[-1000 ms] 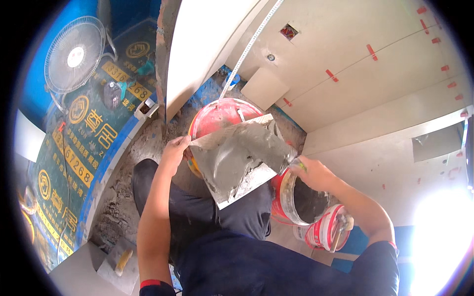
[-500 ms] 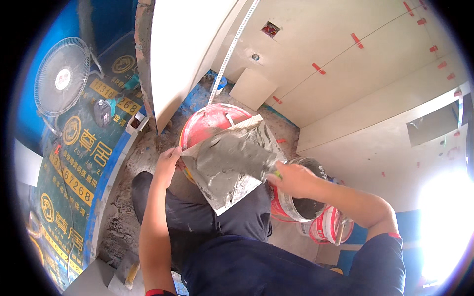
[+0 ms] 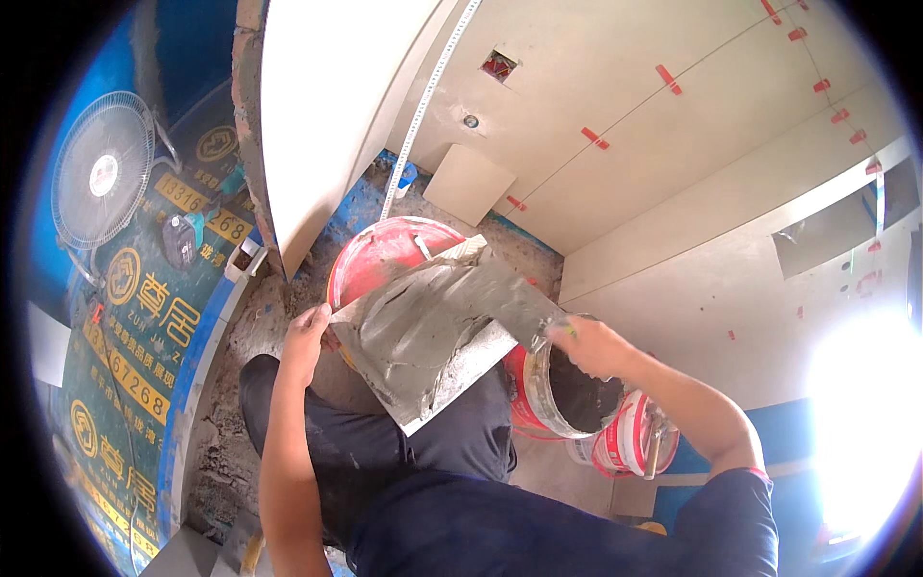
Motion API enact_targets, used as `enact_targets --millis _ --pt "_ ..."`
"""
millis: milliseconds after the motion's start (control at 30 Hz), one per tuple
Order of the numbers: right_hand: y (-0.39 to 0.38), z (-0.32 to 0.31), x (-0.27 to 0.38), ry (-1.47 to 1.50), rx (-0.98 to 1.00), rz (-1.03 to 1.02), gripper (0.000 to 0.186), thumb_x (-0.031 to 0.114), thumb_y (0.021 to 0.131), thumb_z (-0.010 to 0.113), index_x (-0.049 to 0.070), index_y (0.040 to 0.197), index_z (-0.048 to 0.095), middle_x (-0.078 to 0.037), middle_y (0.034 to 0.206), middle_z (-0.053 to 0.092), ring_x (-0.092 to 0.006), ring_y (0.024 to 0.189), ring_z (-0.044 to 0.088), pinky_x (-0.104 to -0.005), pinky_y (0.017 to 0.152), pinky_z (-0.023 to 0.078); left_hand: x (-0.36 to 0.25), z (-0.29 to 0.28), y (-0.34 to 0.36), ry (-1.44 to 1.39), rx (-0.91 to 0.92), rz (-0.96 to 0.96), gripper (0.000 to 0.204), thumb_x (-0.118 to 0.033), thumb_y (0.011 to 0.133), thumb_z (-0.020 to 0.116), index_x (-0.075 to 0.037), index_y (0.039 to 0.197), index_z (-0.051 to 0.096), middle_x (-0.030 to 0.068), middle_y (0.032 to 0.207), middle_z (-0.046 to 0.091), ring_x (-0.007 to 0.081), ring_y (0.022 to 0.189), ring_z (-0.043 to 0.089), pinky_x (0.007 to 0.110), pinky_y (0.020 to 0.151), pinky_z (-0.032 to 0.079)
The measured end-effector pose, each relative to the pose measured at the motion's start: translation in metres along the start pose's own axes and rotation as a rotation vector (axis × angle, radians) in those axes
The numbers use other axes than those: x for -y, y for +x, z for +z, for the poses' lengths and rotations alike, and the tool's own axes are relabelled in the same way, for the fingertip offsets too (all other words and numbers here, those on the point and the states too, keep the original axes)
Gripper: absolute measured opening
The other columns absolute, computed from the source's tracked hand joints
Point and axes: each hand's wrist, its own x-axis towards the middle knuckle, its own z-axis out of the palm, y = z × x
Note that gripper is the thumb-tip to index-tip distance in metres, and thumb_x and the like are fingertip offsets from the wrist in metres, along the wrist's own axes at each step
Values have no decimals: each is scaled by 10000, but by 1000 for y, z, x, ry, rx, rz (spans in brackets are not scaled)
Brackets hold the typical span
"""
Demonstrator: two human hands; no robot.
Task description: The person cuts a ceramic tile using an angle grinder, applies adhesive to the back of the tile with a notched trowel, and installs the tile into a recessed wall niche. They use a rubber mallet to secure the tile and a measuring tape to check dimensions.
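A square tile (image 3: 492, 354) lies tilted across a red round bucket (image 3: 385, 258) in front of my knees. Grey mortar (image 3: 409, 332) covers most of its face, while a pale strip shows along the near right side. My left hand (image 3: 306, 338) is closed on the tile's left corner, thumb on top. In my right hand (image 3: 596, 348) is a trowel (image 3: 524, 306), its mortar-smeared blade over the tile's right edge; my fingers hide most of its handle.
Beside my right forearm stand a bucket of mortar (image 3: 538, 394) and a smaller red and white bucket (image 3: 625, 444). A loose tile (image 3: 469, 183) leans at the tiled wall. On the left are a fan (image 3: 103, 175) and a black and teal power tool (image 3: 181, 240).
The trowel has moved from the middle of the mortar to the tile's right edge, with its blade more tilted. My left hand still grips the same corner. The whole view has shifted slightly.
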Motion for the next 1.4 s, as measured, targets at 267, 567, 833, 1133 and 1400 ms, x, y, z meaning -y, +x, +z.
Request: enact_targets --millis 267,567,833,1133,1400 --pt "-49 73 7 693 466 183 562 567 1006 447 34 1112 592 -75 793 623 -229 659 626 -337 593 516 4 -1 3 -8 8 -15 364 -391 1026 539 -53 962 659 10 686 612 108 623 584 259 608 442" --pt "-20 43 -44 -260 -249 -46 531 492 998 488 -34 1045 547 -328 812 652 -494 828 665 -551 735 538 3 -6 5 -4 30 -16 367 -396 1030 530 -63 947 659 8 706 620 104 631 583 256 614 447" --pt "-46 47 -25 830 263 407 504 575 996 476 81 961 571 -25 736 515 -129 549 483 -277 484 416 13 -12 10 9 24 11 382 -412 1006 572 -44 1067 654 10 728 612 121 644 585 261 616 446" --pt "-69 122 1 835 608 -92 506 494 1060 367 68 827 508 -37 645 481 -153 542 498 -304 490 410 13 -13 10 26 66 19 395 -429 1029 525 -75 897 639 10 694 605 104 631 577 256 616 445" --pt "-71 155 7 -44 82 -336 495 454 976 567 -22 1096 496 -338 923 647 -515 922 627 -550 753 516 9 -12 9 -15 97 -4 375 -412 1034 520 -71 923 630 18 703 608 111 637 586 251 615 461"
